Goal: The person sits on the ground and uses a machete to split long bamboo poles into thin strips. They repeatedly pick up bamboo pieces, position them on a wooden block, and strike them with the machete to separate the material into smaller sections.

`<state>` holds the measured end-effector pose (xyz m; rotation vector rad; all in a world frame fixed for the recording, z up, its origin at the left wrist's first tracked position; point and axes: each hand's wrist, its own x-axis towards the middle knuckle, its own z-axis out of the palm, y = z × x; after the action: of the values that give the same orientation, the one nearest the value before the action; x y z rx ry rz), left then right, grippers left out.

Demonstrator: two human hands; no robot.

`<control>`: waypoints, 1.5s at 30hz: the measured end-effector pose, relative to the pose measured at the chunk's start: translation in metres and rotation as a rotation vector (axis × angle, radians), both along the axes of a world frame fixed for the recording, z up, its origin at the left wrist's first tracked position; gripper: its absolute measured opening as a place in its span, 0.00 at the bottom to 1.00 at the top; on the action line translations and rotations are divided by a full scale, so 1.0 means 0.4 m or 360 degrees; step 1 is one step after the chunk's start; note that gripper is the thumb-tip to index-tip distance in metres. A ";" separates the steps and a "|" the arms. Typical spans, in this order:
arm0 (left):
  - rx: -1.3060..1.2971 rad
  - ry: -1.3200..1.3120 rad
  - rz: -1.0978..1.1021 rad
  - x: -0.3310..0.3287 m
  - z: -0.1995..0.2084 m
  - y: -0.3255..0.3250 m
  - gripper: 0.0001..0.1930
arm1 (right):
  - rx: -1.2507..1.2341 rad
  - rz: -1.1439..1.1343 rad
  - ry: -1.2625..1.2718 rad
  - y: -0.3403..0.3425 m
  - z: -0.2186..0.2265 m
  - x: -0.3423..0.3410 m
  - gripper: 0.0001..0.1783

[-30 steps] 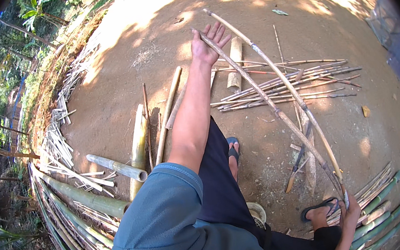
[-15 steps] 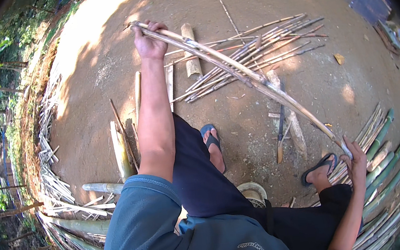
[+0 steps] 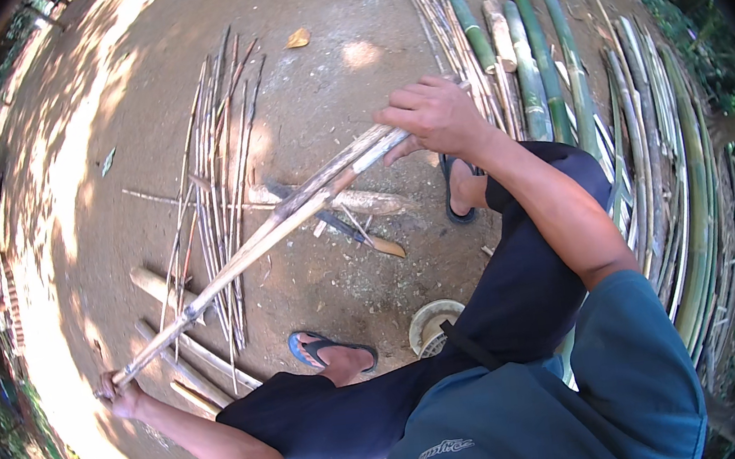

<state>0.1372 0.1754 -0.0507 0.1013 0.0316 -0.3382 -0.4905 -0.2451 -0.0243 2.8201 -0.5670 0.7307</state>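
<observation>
Gripping bamboo strip, arms outstretched.

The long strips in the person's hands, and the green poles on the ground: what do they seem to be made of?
The strips look like split bamboo, dry and matt tan: a dark node ring shows partway along, with pale fibrous faces. The left hand and right hand grip their ends. The green poles look like fresher whole bamboo, smooth and slightly glossy, with ringed joints.
</observation>
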 end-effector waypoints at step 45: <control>0.1283 0.0007 -0.0226 -0.389 -0.112 -0.343 0.11 | 0.1412 -0.2168 -0.0450 -0.171 -0.698 -0.590 0.27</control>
<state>-0.0182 0.0381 -0.0956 0.9048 0.1648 -0.4518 -0.7263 -0.3135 -0.3035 1.9041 -2.9112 0.5663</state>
